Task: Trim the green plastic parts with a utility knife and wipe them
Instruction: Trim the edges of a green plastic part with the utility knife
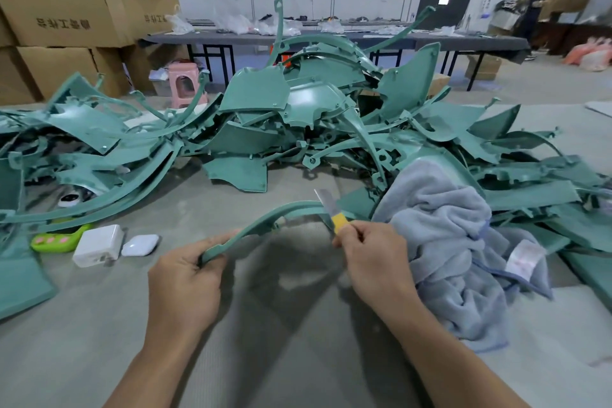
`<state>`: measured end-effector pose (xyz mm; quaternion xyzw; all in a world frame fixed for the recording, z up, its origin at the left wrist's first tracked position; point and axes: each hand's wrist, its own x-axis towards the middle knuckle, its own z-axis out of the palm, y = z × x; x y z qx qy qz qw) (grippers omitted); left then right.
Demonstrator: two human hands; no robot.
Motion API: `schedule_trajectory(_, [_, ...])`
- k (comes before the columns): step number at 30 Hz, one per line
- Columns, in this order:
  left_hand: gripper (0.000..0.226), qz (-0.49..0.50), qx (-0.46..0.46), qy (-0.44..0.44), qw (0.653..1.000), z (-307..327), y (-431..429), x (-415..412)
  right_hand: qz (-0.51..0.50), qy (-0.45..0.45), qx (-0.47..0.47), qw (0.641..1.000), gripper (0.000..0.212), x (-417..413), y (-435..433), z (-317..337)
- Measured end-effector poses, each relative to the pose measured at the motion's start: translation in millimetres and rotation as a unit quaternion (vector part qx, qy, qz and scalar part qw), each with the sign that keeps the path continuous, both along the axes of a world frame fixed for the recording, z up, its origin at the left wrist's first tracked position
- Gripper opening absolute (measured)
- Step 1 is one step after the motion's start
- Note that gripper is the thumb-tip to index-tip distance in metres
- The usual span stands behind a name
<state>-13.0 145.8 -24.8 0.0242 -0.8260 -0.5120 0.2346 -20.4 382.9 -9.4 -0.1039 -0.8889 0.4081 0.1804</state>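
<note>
Left hand curled round the near-left end of a strip, thumb on top, fingers wrapped under. Right hand grips a knife by its yellow body, fingers closed on it. The strip is a narrow green curved part held just above the counter. Its long axis runs from near-left to far-right, arching up from the left hand and levelling off toward the knife. A small tab juts from its underside about mid-length. The knife's long axis runs near-right to far-left. Its bare steel blade points away and slightly left, and crosses the strip at its far-right end. Blade and strip meet there; cannot tell whether the edge is cutting in. Towel, pale blue-grey and crumpled, lies just right of the right hand. It is draped partly over green parts, with a white label showing on its right side. Pile of green parts, both panels and long curved strips, is heaped across the far half of the counter from left edge to right. Some strips stick upward. Left of the left hand, near the pile's edge: white charger, white earbud case just beside it, and a lime-green case with pink spots. Beyond the counter: pink stool, stacked boxes at far left, a long dark table with clutter, and a person standing far right.
</note>
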Motion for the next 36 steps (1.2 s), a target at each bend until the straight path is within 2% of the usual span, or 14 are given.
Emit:
schedule_trajectory(3, [0.033, 0.059, 0.014, -0.013, 0.998, -2.6, -11.3, -5.7, -0.075, -0.057, 0.007, 0.996, 0.042, -3.3, 18.3, -0.5])
schedule_trajectory(6, [0.044, 0.077, 0.015, -0.01, 0.997, 1.0, -13.2, -4.7, -0.087, 0.012, -0.019, 0.996, 0.048, -0.8, 14.1, 1.6])
schedule_trajectory(9, [0.049, 0.061, 0.029, -0.012, 0.998, -2.6, -10.4, -5.0, 0.03, 0.064, -0.033, 0.997, 0.04, 4.8, -4.9, 6.2])
schedule_trajectory(12, [0.051, 0.041, 0.048, 0.004, 0.998, -6.2, -8.4, -3.4, 0.101, 0.043, -0.046, 0.993, 0.037, 7.3, -15.8, 6.9])
schedule_trajectory(15, [0.057, 0.077, 0.01, 0.044, 0.996, -2.2, -16.6, -3.6, -0.001, -0.036, -0.029, 0.999, 0.04, 2.9, 2.0, 2.6])
schedule_trajectory(17, [0.056, 0.099, 0.018, 0.04, 0.994, -4.5, -24.9, -6.2, -0.067, -0.071, -0.044, 0.994, 0.042, 1.0, 19.0, 0.8])
schedule_trajectory(21, [0.009, 0.119, 0.008, 0.018, 0.993, -4.5, -26.5, -7.9, -0.057, -0.003, -0.059, 0.997, 0.04, 2.2, 10.7, 6.2])
schedule_trajectory(24, [0.002, 0.121, 0.011, 0.034, 0.992, 2.0, -22.9, -5.0, 0.003, 0.076, -0.085, 0.994, 0.039, 5.3, -6.2, 12.6])
schedule_trajectory(25, [0.013, 0.116, 0.015, 0.034, 0.993, 2.3, -21.3, -4.5, 0.015, 0.098, -0.083, 0.992, 0.039, 6.6, -9.2, 14.3])
schedule_trajectory(26, [0.034, 0.105, 0.02, 0.035, 0.994, 2.7, -18.2, -3.3, 0.033, 0.112, -0.087, 0.989, 0.039, 7.8, -11.8, 15.5])
schedule_trajectory(28, [0.067, 0.063, 0.009, 0.034, 0.997, 4.5, -10.0, 2.3, 0.107, 0.1, -0.132, 0.98, 0.033, 13.6, -20.1, 17.3])
schedule_trajectory(31, [0.075, 0.012, -0.028, 0.04, 0.999, 4.6, -2.5, 6.5, 0.185, 0.043, -0.128, 0.973, 0.031, 19.2, -32.6, 14.4])
schedule_trajectory(33, [0.082, 0.008, -0.026, 0.036, 0.999, 5.9, -3.1, 6.4, 0.126, 0.007, -0.074, 0.989, 0.039, 14.8, -30.1, 11.6])
schedule_trajectory(36, [0.084, -0.003, 0.013, 0.035, 0.999, 7.7, -3.5, 5.7, -0.039, -0.059, -0.018, 0.997, 0.043, 6.9, -7.8, 15.0])
